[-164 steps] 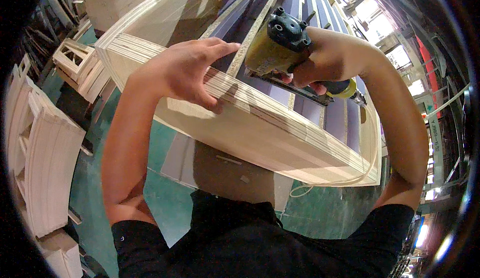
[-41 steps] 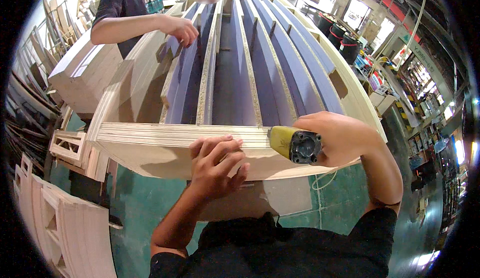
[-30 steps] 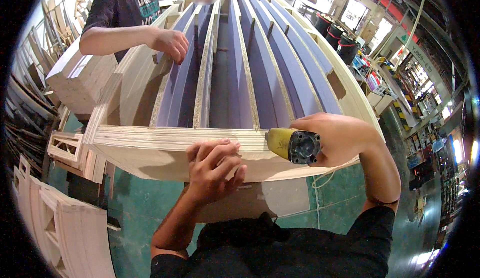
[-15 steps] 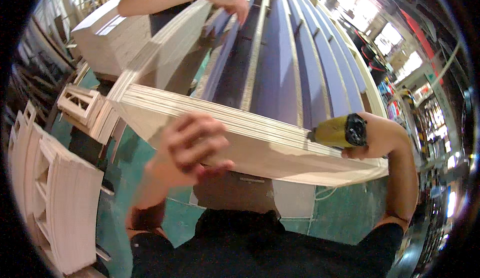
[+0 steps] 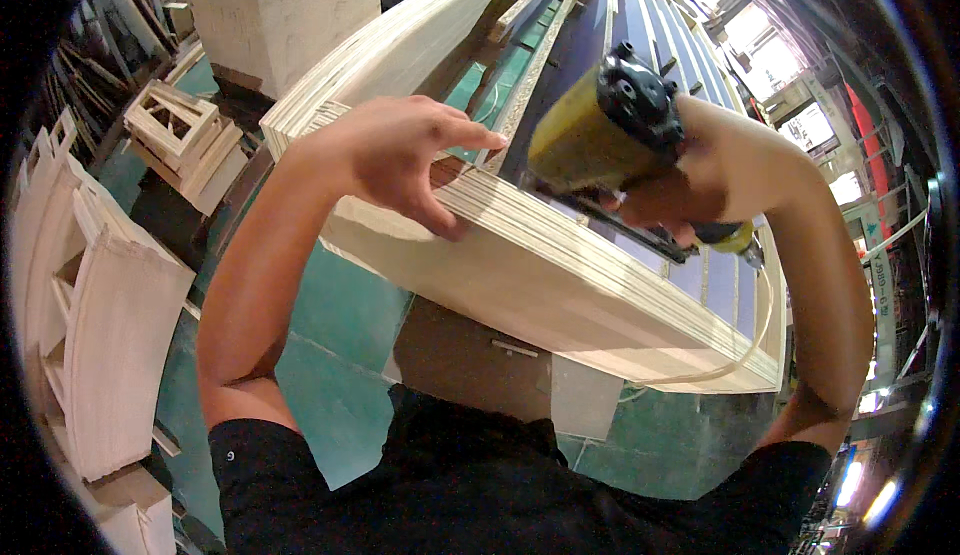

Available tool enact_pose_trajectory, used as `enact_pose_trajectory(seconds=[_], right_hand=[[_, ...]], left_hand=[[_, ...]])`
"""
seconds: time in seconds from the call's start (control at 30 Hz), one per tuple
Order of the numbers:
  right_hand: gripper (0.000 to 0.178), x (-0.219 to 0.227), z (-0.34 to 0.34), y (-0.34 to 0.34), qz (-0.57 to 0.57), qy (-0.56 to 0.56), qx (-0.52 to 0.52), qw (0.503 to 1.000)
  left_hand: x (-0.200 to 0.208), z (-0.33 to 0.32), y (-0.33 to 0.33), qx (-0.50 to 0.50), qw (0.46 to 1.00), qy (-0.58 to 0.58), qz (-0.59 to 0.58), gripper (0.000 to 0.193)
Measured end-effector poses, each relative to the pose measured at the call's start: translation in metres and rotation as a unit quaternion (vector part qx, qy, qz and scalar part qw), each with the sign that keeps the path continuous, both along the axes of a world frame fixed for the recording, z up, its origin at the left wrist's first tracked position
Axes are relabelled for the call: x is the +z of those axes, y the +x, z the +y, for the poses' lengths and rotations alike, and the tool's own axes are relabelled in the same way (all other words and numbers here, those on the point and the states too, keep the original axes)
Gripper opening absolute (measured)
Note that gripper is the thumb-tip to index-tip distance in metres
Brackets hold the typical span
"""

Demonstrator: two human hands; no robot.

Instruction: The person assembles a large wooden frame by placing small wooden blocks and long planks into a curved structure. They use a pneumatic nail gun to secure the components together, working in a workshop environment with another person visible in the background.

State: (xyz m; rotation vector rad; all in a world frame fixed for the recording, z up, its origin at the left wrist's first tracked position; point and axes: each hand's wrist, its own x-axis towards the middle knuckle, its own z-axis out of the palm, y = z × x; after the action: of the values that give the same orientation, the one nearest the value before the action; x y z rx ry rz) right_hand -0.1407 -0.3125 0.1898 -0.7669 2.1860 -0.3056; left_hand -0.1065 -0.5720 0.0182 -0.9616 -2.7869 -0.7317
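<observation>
Right hand point(image 5: 725, 160) wrapped round nail gun point(image 5: 590, 135): probably heavy, rigid; best held by its handle. Left hand point(image 5: 390, 155), thumb and fingers wide, spans plywood edge point(image 5: 560, 230), likely stiff.

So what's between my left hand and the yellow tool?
The head view shows a pale slat edge and some layered wooden rim between left hand and tool.

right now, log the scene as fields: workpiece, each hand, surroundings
workpiece: long pale plywood frame with purple-blue boards running lengthwise inside
left hand: spread over the frame's near edge
right hand: gripping a yellow-and-black power tool above the boards
surroundings: stack of curved pale wooden pieces at left, green floor
</observation>
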Motion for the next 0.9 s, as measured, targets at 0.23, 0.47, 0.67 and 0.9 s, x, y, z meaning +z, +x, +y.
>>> enact_pose_trajectory(seconds=[0.23, 0.47, 0.67, 0.9], right_hand=[[0.039, -0.029, -0.019, -0.025, -0.025, -0.011, -0.055, 0.998], [0.043, -0.030, -0.024, -0.023, -0.045, -0.057, -0.030, 0.997], [0.043, -0.030, -0.024, -0.022, -0.036, -0.057, -0.036, 0.997], [0.036, -0.032, -0.019, -0.024, -0.040, -0.054, -0.038, 0.997]], left_hand=[[0.017, 0.002, 0.004, 0.020, 0.998, -0.013, -0.066, 0.089], [0.013, -0.001, 0.004, 0.027, 0.998, -0.016, -0.055, 0.089], [0.016, 0.001, 0.006, 0.041, 0.997, -0.030, -0.061, 0.089], [0.019, 0.005, 0.006, 0.043, 0.996, -0.033, -0.075, 0.089]])
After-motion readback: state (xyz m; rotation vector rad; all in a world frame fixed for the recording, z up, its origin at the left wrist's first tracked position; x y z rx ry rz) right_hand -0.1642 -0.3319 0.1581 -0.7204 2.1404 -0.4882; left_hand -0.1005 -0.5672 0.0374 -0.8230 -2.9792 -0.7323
